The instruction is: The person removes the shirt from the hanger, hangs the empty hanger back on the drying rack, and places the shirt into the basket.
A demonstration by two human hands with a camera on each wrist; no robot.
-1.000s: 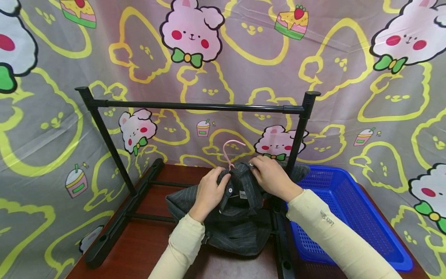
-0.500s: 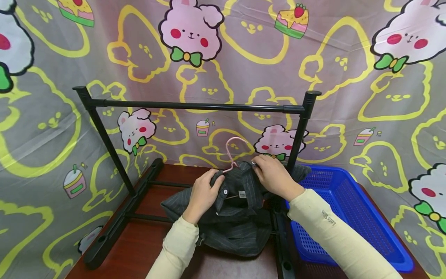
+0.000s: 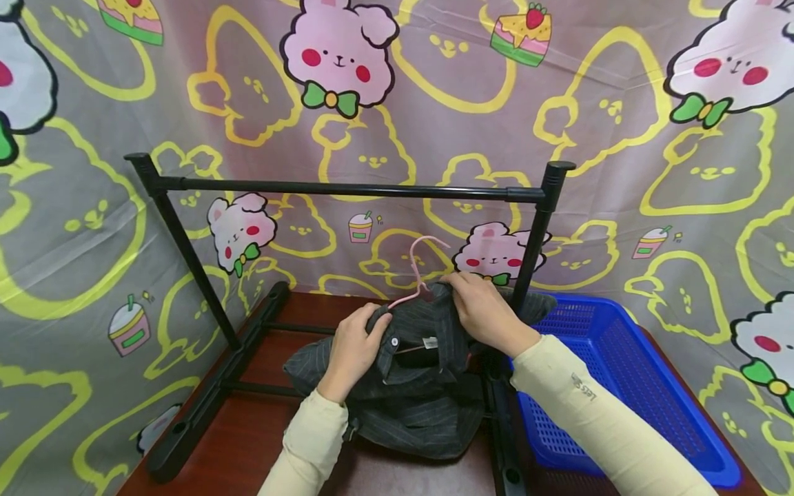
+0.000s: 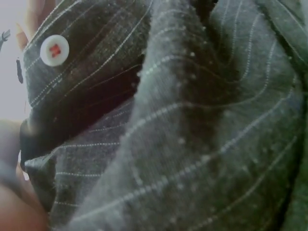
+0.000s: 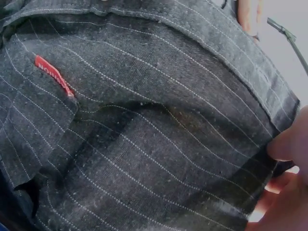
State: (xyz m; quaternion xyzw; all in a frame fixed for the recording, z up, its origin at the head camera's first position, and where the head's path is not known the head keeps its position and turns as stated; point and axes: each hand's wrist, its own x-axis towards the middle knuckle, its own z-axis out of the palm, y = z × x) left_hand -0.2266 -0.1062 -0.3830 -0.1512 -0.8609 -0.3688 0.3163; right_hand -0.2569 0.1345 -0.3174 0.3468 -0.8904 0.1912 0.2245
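Observation:
A dark grey pinstriped shirt [image 3: 409, 420] lies bunched between my hands in the head view, its collar uppermost. A pink hanger [image 3: 417, 265] pokes out at the neck, hook upward, one shoulder reaching toward my left hand [image 3: 356, 348]. That hand pinches the collar edge beside a white button [image 4: 54, 50], thumb in front. My right hand [image 3: 484, 310] grips the other side of the collar near the hook's base. Close up in the right wrist view, a red tag [image 5: 54, 75] is sewn on the striped cloth, and thumb and fingers hold the cloth edge. The hanger's lower part is hidden inside the shirt.
A black garment rack [image 3: 347, 187] stands over the reddish-brown table [image 3: 248, 434], its top bar beyond the hands. To the right sits a blue plastic basket [image 3: 645, 386]. A patterned curtain [image 3: 372, 69] hangs behind.
My left hand has moved left and slightly down with the collar, widening the neck. The hanger hook has risen and shifted right, and more of its pink shoulder shows. The right hand stays nearly still.

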